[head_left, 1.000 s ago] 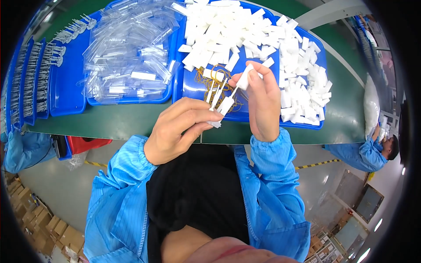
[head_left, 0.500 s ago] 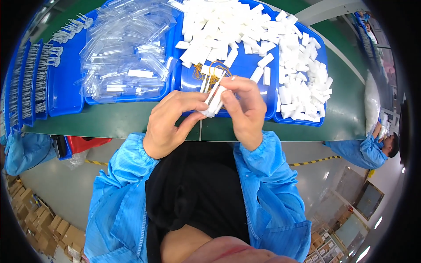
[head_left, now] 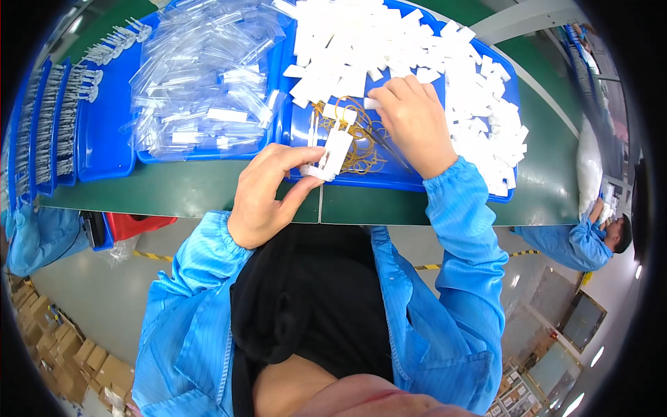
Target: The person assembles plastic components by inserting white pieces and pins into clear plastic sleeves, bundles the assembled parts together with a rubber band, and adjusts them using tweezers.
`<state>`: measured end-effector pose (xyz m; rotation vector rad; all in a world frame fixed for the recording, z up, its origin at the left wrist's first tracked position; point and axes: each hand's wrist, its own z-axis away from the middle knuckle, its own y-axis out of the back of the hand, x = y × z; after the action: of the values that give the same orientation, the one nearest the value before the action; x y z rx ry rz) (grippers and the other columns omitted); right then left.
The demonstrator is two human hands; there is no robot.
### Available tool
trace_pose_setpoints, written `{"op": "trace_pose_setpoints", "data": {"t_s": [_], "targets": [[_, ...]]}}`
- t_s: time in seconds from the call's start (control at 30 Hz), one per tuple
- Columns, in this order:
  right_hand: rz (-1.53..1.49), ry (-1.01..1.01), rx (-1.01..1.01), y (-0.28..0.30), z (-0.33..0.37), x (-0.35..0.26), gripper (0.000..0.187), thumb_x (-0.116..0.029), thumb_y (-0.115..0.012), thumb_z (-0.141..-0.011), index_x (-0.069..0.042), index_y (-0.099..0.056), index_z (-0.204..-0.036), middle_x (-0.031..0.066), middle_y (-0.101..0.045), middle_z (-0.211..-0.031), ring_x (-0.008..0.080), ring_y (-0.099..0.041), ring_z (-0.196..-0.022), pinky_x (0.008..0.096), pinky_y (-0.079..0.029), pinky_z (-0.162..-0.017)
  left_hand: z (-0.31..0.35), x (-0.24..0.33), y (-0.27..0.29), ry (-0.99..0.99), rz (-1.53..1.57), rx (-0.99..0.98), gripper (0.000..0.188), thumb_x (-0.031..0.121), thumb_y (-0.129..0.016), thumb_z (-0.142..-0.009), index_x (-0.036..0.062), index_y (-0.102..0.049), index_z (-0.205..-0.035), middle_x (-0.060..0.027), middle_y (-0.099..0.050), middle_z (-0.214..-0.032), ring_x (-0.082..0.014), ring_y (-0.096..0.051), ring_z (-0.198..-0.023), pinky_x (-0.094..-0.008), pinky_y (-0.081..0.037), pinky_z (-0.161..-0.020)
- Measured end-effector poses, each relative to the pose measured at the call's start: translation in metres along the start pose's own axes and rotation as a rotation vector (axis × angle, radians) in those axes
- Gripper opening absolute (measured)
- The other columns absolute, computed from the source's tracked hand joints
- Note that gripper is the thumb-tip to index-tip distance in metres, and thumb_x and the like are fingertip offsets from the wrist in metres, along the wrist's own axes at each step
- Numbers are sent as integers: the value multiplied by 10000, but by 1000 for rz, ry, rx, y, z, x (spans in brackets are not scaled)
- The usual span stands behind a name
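My left hand (head_left: 267,191) pinches the base of a white pronged plastic part (head_left: 314,171) between thumb and fingers. On its prongs sits a white rectangular block (head_left: 338,151). This assembly is held above the near edge of the middle blue tray (head_left: 297,128). My right hand (head_left: 415,125) is over the right side of that tray, its fingers closed at a small white block (head_left: 372,103) whose end shows by the fingertips. Yellow-brown rubber bands (head_left: 361,158) lie in the tray between my hands, partly behind the held part.
A blue tray of clear plastic sleeves (head_left: 201,76) stands on the left. White blocks (head_left: 479,132) fill the tray on the right. Racks of white pronged parts (head_left: 48,132) line the far left. A person in blue (head_left: 590,240) is at far right; a red bin (head_left: 139,226) stands below the table.
My right hand has left the pronged part and moved up and right to the loose white blocks. My left hand stays in place, holding the part, whose block now shows more fully.
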<state>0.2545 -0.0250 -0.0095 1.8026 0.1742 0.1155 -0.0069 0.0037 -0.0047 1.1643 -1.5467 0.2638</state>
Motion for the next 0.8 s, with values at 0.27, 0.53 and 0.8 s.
{"op": "trace_pose_setpoints", "data": {"t_s": [0.27, 0.53, 0.8], "targets": [[-1381, -585, 164, 18, 4, -24, 261, -123, -647, -945, -55, -549, -1177, 64, -658, -980, 113, -623, -952, 256, -474, -870, -3, 0, 5, -216, -187, -17, 394, -21, -768, -705, 54, -703, -1087, -68, -700, -1049, -246, -638, -833, -333, -500, -720], [-1625, -661, 118, 22, 9, -57, 282, -207, -615, -986, -41, -567, -1208, 92, -702, -1011, 119, -634, -971, 265, -476, -886, -7, 7, 7, -260, -224, -97, 399, -34, -764, -715, 55, -717, -1101, -83, -702, -1087, -228, -636, -878, -317, -475, -734], [-1553, -622, 233, 20, 7, -61, 219, -178, -638, -975, -18, -568, -1108, 114, -705, -1012, 119, -655, -949, 249, -505, -840, -6, 8, 8, -265, -310, -125, 331, 27, -701, -769, 88, -719, -1094, -18, -696, -1101, -192, -588, -848, -308, -402, -675]]}}
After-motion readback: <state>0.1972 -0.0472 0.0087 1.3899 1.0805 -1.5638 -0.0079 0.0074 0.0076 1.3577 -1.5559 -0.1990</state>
